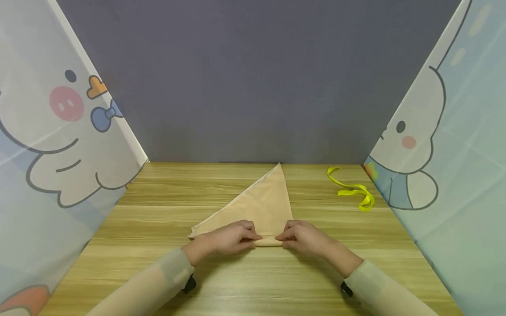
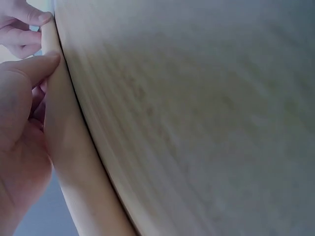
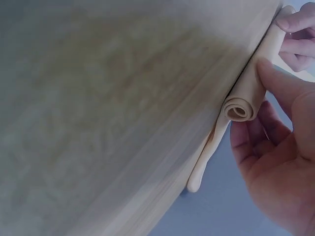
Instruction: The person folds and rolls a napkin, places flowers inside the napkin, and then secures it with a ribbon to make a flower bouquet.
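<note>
A peach-coloured cloth lies on the table as a triangle, its tip pointing away at the back. Its near edge is wound into a narrow roll. My left hand grips this roll near its middle, thumb on the near side. Close by, my right hand pinches the roll at its right end. The right wrist view shows the coiled layers at the roll's end, with the right thumb on top and the other fingers curled behind. In the left wrist view the roll runs past the left thumb.
A bright yellow ribbon lies loosely curled at the back right of the wood-grain table. A dark grey panel stands at the back. Cartoon-printed sheets flank the table on both sides.
</note>
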{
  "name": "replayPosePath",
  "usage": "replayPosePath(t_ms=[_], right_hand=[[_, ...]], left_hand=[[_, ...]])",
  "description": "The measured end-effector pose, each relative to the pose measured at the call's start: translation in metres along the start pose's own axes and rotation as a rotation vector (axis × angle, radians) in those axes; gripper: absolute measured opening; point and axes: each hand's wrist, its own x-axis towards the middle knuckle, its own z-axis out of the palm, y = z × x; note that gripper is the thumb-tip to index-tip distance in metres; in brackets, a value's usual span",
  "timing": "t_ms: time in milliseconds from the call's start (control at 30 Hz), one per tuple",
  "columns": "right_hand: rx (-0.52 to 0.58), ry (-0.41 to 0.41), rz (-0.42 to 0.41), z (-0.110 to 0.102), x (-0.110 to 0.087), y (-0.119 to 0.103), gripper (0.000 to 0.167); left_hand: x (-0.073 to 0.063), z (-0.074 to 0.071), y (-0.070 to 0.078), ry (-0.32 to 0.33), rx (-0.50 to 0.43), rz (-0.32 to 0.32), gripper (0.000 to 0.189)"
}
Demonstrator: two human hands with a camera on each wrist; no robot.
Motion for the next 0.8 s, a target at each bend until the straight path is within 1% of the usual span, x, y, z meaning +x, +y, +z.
replayPosePath(t_ms=[100,200,333,433,500,600,667,800], right_hand=[[-0.006,0.011,-0.001,-0.001,0.001,0.001,0.019],[-0.003,0.013,0.010,-0.002,0.002,0.002,0.018],[0.001,0.019,0.042,-0.002,0.004,0.003,0.018],[0.019,0.025,0.087,-0.002,0.006,0.003,0.017],[0.029,0.032,0.105,-0.002,0.007,0.003,0.016],[0.037,0.041,0.105,-0.003,0.008,0.004,0.019],[0.033,0.045,0.087,-0.003,0.008,0.004,0.019],[0.008,0.042,0.051,-0.003,0.007,0.003,0.016]], left_hand=[[0.000,0.001,-0.002,0.019,0.001,0.007,0.028],[-0.001,0.001,-0.006,0.033,-0.033,-0.004,0.023],[0.000,0.000,-0.011,0.035,-0.111,-0.064,0.021],[0.001,-0.001,-0.014,0.035,-0.163,-0.107,0.021],[0.002,-0.002,-0.014,0.039,-0.198,-0.124,0.022],[0.004,-0.003,-0.013,0.042,-0.227,-0.131,0.023],[0.005,-0.003,-0.013,0.042,-0.216,-0.117,0.023],[0.005,-0.003,-0.013,0.038,-0.140,-0.091,0.023]])
